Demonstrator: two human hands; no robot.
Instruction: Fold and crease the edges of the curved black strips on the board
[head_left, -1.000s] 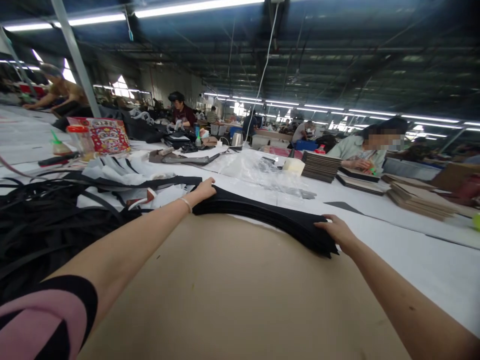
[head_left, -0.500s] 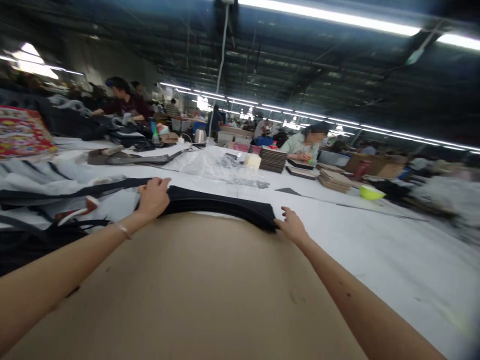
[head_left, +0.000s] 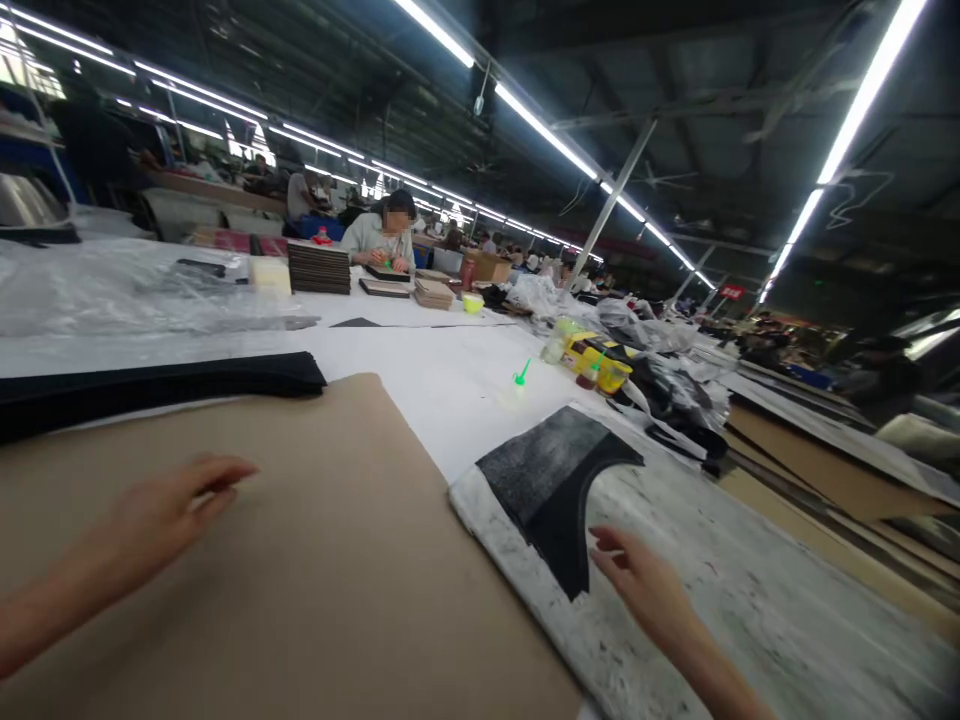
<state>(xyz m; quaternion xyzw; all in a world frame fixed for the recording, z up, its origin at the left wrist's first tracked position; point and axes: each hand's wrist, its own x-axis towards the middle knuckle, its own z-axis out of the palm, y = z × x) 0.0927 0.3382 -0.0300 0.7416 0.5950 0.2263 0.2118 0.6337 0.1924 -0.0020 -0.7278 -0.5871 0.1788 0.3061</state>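
My left hand (head_left: 176, 508) hovers over a large brown board (head_left: 322, 560), empty, with a gap between thumb and fingers. Along the board's far edge lies a stack of black cut pieces (head_left: 165, 385). My right hand (head_left: 637, 570) is open beside a black cut piece with a curved edge (head_left: 566, 480); whether the fingertips touch it I cannot tell. That piece seems to be several layers and lies on a stained grey-white slab (head_left: 720, 560) to the right of the board.
Bottles with green nozzles (head_left: 521, 375) and a yellow box (head_left: 589, 355) stand on the white table (head_left: 420, 370). Clear plastic sheeting (head_left: 135, 290) and a stack of dark boards (head_left: 319, 268) lie farther back. A co-worker (head_left: 382, 235) sits across the table, hands on a dark piece.
My view has swung to the right. Both hands have left the black stack: the left is now over the board, the right beside the black piece on the slab.
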